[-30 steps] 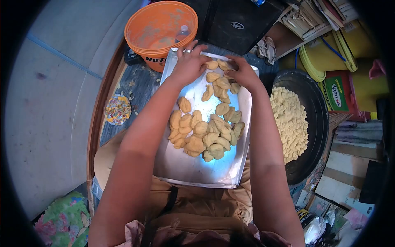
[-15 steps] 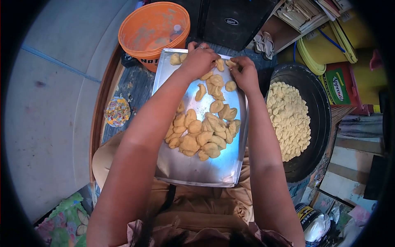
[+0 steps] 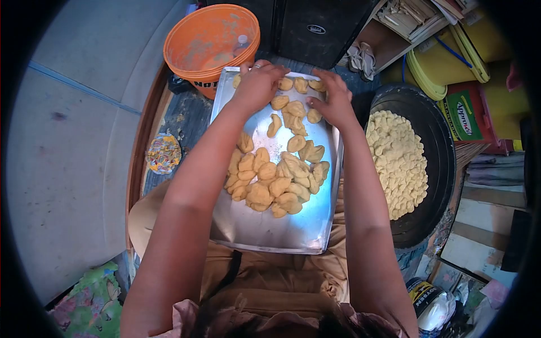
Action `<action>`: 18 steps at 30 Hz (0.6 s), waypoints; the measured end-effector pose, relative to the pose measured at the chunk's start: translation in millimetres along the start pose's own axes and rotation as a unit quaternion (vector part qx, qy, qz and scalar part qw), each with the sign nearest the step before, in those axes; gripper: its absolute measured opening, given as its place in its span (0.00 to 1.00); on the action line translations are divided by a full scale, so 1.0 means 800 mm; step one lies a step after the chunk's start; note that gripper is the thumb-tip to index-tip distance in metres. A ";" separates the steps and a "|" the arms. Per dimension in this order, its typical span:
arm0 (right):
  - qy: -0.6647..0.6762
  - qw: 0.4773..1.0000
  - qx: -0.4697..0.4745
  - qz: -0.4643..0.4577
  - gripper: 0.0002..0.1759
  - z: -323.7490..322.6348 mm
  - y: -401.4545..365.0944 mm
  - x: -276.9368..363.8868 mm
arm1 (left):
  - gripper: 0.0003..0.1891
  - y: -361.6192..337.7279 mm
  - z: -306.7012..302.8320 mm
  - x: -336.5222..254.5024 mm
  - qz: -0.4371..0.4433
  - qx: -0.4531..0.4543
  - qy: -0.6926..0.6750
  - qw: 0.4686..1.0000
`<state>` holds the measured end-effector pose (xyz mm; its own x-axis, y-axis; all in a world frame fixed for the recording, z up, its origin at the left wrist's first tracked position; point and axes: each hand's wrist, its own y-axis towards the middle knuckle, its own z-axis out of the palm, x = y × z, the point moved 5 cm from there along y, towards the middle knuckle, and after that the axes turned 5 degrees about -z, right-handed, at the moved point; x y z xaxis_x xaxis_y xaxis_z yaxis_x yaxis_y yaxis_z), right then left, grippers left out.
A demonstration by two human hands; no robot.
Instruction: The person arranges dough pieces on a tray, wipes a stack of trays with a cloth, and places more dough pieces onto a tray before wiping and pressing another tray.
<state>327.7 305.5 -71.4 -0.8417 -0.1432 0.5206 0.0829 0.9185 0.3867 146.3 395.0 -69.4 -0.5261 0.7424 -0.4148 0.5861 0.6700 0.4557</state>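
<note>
A metal tray [image 3: 267, 234] rests across the lap, with several yellowish dough pieces [image 3: 259, 195] heaped in its middle and more scattered toward its far edge. My left hand [image 3: 260, 86] is at the far left part of the tray, over dough pieces in the far row; what its fingers hold, if anything, is hidden. At the far right corner, my right hand [image 3: 333, 100] has its thumb and fingers apart beside a dough piece [image 3: 316, 85], holding nothing visible.
An orange bucket [image 3: 194, 34] stands beyond the tray's left corner. To the right is a black basin [image 3: 439, 169] with many small dough pieces. Black speakers [image 3: 321, 34] stand behind, yellow buckets [image 3: 445, 62] at right. A colourful round object [image 3: 163, 153] lies at left.
My left hand has moved left along the far edge, uncovering dough pieces. My right hand's thumb and fingers have spread apart from the dough piece at the far right.
</note>
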 end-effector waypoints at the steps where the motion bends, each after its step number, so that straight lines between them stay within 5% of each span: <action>1: 0.011 0.999 -0.031 0.014 0.27 -0.012 -0.011 0.004 | 0.16 -0.003 -0.007 -0.001 -0.010 0.001 0.002 1.000; 4: -0.076 0.994 0.031 0.066 0.23 -0.004 -0.053 -0.001 | 0.17 -0.019 -0.029 -0.008 -0.055 0.049 -0.019 0.997; 6: 0.001 0.996 0.058 0.062 0.19 0.003 -0.071 -0.012 | 0.18 -0.033 -0.028 -0.007 -0.104 0.134 -0.071 0.983; 8: 0.092 0.990 0.068 0.084 0.13 -0.002 -0.074 -0.001 | 0.18 -0.048 -0.012 -0.015 -0.074 0.126 -0.080 0.986; 11: 0.076 0.992 0.095 -0.016 0.15 -0.012 -0.065 0.028 | 0.16 -0.061 -0.003 -0.016 -0.107 0.156 -0.092 0.978; 14: 0.079 0.987 0.115 0.079 0.17 -0.004 -0.046 0.004 | 0.14 -0.069 -0.029 0.002 -0.179 0.150 -0.111 0.966; 18: 0.240 0.966 0.005 0.095 0.20 0.023 0.013 0.052 | 0.16 -0.074 -0.069 0.027 -0.285 0.060 -0.088 0.953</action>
<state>284.0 315.5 -60.0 -0.4680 -0.1235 0.8750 0.2038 0.9484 0.2429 66.0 371.7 -61.7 -0.6742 0.2393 -0.6987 0.3090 0.9507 0.0275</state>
